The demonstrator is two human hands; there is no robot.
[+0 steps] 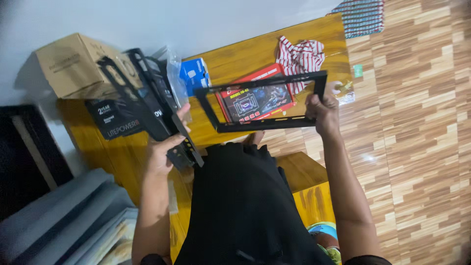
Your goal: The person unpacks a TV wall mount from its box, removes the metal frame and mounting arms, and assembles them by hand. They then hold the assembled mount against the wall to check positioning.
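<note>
Wooden table (274,54): red flat box (255,95) behind black frame (267,100), right hand (324,113).

Brown cardboard box (73,64) far left; black flat box (115,120) just beside it; small blue package (194,73) centre; red-black flat box (255,100) right on surface (255,54).

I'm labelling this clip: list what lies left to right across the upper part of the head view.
Cardboard box → black bracket arm in the left hand → blue box → black rectangular frame → right hand → checkered cloth.
</note>
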